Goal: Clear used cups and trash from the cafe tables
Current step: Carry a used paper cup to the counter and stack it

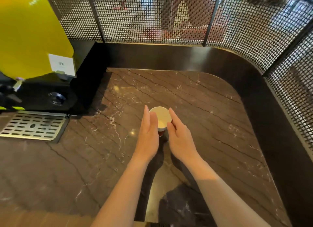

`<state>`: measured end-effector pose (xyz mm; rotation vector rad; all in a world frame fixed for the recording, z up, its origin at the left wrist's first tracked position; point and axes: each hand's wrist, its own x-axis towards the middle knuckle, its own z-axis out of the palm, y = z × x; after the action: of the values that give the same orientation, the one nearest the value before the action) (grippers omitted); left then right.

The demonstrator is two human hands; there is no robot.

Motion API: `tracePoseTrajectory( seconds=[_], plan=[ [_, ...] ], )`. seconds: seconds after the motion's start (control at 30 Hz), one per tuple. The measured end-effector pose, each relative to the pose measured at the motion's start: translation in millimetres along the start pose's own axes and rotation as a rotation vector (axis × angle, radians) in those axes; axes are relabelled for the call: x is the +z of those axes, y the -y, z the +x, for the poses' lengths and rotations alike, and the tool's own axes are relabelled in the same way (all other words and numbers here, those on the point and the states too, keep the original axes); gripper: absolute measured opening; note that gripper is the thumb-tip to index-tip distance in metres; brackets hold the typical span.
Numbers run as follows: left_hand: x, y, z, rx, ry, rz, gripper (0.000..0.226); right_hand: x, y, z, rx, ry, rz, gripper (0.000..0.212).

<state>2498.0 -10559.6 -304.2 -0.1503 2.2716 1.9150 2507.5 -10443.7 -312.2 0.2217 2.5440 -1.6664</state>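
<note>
The left hand [149,133] stands edge-on with its fingers straight and together, laid against the near left side of the paper cup [161,116]. It has closed on nothing. The cup stands upright on the marble counter [211,125], squeezed between the two hands at their fingertips. The right hand [180,140] flanks it from the other side, forefinger stretched along the rim and the other fingers loosely bent. Whether those fingers actually touch the cup wall I cannot tell, but they hold nothing. The main risk, as I judge it, is a lopsided squeeze: a light paper cup pressed by flat fingers on one side and bent ones on the other could buckle at the rim, or tip away from the hands toward the dark raised ledge [254,94] beyond the right hand. If the hands lift before the palms are well seated, it could also slip down between them. On containers, well off to the left of the left hand stands a drink dispenser with a yellow tank [28,33], too opaque to show its level. Below the tank is a slotted drip tray [32,127] whose slots show nothing. The cup itself, red outside and white inside, shows only a pale bottom. That may be a thin film of liquid or bare paper, and I cannot tell which, so any spill would be small.
</note>
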Motion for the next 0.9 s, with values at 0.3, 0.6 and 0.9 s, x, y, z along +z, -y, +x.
tracePoseTrajectory(
  seconds=[0.3, 0.6, 0.9],
  plan=[
    [0.7, 6.0, -4.9, 0.120, -0.102, -0.036, 0.076, -18.3, 20.4, -20.9, -0.053, -0.051, 0.026, 0.073],
    [30.8, -106.6, -76.9, 0.718, 0.003, -0.490, 0.082, -122.0, 83.6, -110.4, -0.562, -0.390, 0.258, 0.094],
    [158.3, -172.8, -210.6, 0.901, 0.435, -0.592, 0.084, -244.8, 56.3, -285.0, -0.762, -0.640, 0.264, 0.093]
  ],
)
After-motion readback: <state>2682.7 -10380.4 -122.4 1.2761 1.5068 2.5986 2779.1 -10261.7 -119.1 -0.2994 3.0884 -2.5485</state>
